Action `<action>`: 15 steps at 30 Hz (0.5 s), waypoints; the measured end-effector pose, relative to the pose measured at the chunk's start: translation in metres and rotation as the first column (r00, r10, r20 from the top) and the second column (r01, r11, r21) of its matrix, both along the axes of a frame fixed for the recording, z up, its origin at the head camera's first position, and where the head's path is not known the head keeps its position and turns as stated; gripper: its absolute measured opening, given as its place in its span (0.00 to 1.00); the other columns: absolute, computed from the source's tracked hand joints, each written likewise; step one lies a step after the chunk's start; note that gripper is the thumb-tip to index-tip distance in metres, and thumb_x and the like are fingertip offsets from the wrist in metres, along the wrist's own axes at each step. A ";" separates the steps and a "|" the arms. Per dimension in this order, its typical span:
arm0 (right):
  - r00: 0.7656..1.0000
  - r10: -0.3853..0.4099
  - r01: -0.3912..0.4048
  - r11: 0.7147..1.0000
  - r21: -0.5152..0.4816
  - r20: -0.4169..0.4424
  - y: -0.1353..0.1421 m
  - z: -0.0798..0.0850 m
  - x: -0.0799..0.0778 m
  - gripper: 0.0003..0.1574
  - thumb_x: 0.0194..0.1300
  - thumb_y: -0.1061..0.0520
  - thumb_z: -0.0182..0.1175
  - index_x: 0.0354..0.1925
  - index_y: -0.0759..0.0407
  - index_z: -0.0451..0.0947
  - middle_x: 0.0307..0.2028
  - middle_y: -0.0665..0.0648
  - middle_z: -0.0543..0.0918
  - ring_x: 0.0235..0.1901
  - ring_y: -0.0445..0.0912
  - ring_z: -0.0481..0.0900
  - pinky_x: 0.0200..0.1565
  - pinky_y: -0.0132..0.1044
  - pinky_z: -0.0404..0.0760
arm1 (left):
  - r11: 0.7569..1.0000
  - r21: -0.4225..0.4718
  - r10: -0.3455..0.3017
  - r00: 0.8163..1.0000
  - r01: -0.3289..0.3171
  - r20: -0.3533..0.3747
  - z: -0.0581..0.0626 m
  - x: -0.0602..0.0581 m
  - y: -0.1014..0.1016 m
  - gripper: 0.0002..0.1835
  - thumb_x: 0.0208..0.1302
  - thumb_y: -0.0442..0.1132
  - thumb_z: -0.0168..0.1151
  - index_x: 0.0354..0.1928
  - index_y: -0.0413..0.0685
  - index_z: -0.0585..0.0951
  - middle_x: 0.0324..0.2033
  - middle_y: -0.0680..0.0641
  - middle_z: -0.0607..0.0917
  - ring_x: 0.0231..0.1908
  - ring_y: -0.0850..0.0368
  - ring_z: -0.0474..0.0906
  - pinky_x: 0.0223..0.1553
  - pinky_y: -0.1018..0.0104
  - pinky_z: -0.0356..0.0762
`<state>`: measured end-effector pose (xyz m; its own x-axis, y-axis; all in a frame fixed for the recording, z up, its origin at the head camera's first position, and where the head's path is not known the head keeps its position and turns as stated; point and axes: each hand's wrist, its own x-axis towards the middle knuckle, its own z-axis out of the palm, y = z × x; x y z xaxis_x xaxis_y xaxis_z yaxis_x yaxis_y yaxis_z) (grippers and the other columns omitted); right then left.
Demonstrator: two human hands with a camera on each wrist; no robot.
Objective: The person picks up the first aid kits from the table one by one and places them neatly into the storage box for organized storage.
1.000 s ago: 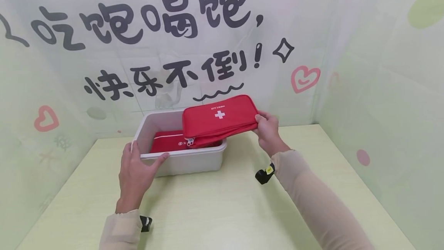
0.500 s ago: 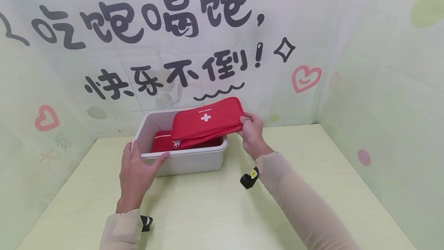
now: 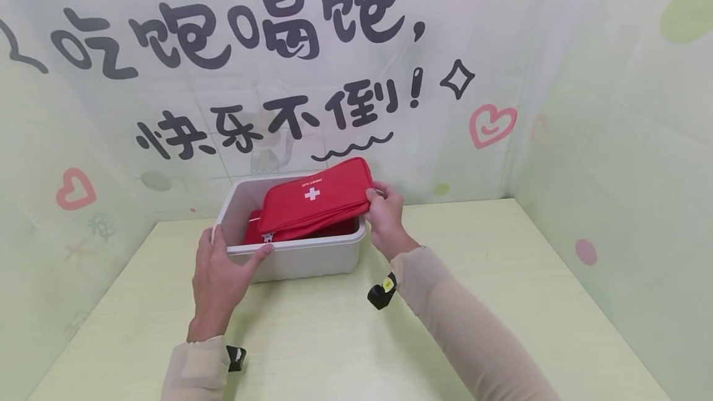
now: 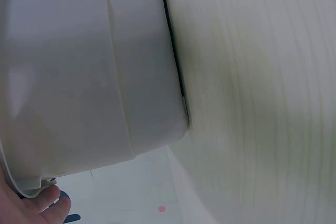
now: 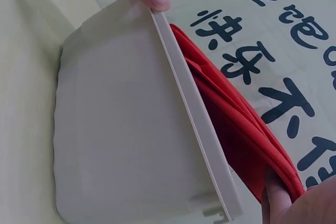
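Note:
A red first aid pouch (image 3: 317, 197) with a white cross is tilted over the white plastic bin (image 3: 303, 262), its left end low inside the rim and its right end raised. My right hand (image 3: 387, 218) pinches that raised right end between thumb and fingers. At the bin's near left corner, my left hand (image 3: 220, 277) grips the rim, thumb along the front edge. Beneath the pouch, part of another red item (image 3: 253, 228) shows inside the bin; the pouch hides most of it. In the right wrist view the pouch (image 5: 231, 108) leans out past the bin's rim (image 5: 194, 114).
The bin stands on a pale wooden table (image 3: 312, 339), near its back edge. A printed wall sheet (image 3: 234, 91) with dark lettering rises behind, and similar sheets close off both sides. A small black camera (image 3: 381, 293) sits on the right wrist.
My right hand has carried the pouch leftward and slightly down, so it now lies more over the bin and covers more of the red item inside. My left hand stays on the rim.

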<state>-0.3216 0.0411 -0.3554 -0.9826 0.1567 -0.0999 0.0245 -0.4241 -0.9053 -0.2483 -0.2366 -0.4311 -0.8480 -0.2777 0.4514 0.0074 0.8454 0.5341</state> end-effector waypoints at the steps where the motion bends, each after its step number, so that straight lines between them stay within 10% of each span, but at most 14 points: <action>1: 1.000 0.001 -0.001 1.000 0.011 0.003 -0.002 0.000 0.000 0.23 0.75 0.64 0.49 0.66 0.66 0.67 0.56 0.66 0.73 0.54 0.56 0.79 0.56 0.44 0.79 | 1.000 0.002 0.000 1.000 0.000 0.002 0.000 0.000 0.000 0.59 0.54 0.71 0.64 0.76 0.36 0.55 0.70 0.34 0.59 0.66 0.35 0.61 0.54 0.30 0.71; 15: 1.000 0.014 -0.014 1.000 0.014 -0.009 -0.029 0.001 0.007 0.21 0.75 0.65 0.50 0.64 0.65 0.68 0.51 0.64 0.74 0.49 0.54 0.79 0.53 0.47 0.82 | 1.000 -0.012 -0.013 1.000 0.013 -0.013 0.000 0.000 -0.001 0.58 0.55 0.69 0.64 0.75 0.34 0.56 0.69 0.33 0.60 0.63 0.35 0.62 0.54 0.32 0.72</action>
<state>-0.3143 0.0124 -0.3544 -0.9856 0.1439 -0.0894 0.0226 -0.4115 -0.9111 -0.2485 -0.2371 -0.4311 -0.8453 -0.2618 0.4657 0.0251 0.8513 0.5241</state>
